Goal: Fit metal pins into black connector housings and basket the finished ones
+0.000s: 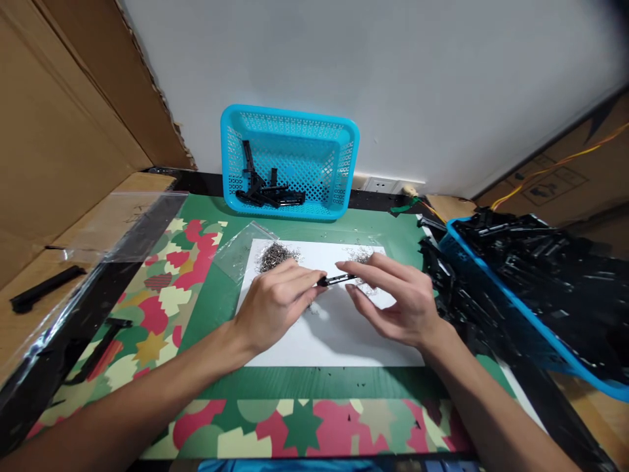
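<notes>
My left hand pinches one end of a slim black plastic part above the white sheet. Around the part's other end is my right hand, thumb and fingertips apart. Whether a fingertip touches the part there, I cannot tell. Just beyond my left hand lies a dense pile of small metal pieces, too tiny to make out singly. A thinner scatter of similar pieces lies behind my right fingers, which partly hide it.
A blue basket holding several black parts leans at the wall. To the right, another blue basket is heaped with black parts, some spilling beside it. Single black parts lie at left. A clear plastic bag sits by the sheet.
</notes>
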`<state>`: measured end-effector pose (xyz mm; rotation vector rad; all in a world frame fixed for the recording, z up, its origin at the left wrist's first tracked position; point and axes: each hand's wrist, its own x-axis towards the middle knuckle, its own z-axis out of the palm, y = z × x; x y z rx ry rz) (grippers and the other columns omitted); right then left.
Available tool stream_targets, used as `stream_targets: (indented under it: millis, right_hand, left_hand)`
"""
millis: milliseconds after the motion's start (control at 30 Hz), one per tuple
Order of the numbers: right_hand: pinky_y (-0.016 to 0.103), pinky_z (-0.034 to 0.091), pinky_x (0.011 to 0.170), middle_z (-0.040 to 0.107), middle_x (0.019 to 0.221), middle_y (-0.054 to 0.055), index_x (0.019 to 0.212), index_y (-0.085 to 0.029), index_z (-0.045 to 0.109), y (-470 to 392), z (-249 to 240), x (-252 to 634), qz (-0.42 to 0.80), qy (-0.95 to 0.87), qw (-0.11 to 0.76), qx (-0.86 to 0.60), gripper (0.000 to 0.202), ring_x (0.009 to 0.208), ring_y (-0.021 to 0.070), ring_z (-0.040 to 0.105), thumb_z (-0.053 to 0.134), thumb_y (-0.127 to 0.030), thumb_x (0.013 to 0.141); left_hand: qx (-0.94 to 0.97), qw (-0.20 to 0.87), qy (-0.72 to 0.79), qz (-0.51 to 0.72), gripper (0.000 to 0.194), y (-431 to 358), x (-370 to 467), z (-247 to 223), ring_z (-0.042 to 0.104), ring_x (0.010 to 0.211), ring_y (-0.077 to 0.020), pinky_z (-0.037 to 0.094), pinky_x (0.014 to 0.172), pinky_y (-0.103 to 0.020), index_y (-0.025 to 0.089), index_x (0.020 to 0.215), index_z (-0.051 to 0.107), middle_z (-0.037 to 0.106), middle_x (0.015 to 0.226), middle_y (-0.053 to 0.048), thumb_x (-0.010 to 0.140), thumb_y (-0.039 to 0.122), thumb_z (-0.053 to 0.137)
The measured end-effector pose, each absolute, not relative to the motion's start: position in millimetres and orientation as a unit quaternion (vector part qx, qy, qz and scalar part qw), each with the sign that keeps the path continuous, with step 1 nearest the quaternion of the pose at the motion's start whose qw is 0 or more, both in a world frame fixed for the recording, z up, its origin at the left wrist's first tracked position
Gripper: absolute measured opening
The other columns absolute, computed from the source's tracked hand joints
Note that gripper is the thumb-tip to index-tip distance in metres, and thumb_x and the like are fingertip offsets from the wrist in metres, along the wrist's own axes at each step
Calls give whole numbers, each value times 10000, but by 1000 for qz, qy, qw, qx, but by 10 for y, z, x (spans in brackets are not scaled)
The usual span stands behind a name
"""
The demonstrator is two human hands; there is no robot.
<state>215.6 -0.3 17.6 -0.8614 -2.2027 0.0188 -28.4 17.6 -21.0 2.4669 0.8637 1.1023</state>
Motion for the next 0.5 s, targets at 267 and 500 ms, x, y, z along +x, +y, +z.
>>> stream_targets:
  millis: [267, 500]
  right_hand:
    - [309, 531, 727, 658, 1038, 90, 1344, -207, 551, 37, 78, 2095, 91, -847, 353, -388, 303, 820, 179, 620, 465, -111, 1070]
    - [318, 545, 761, 667, 978, 85, 1089, -182, 679, 50, 97, 2067, 72, -850, 375, -363, 156, 874, 184, 657, 569, -86, 1037]
  left_hand:
    - [877, 119, 324, 333, 200, 143, -274, -259, 700, 875, -207, 573, 745, -337, 160, 1182, 760, 793, 971, -64, 1011, 189, 661]
    - [879, 130, 337, 310, 182, 141, -272, -239, 695, 883, -210, 576, 752, -328, 187, 1149, 773, 775, 899, -44, 991, 188, 682]
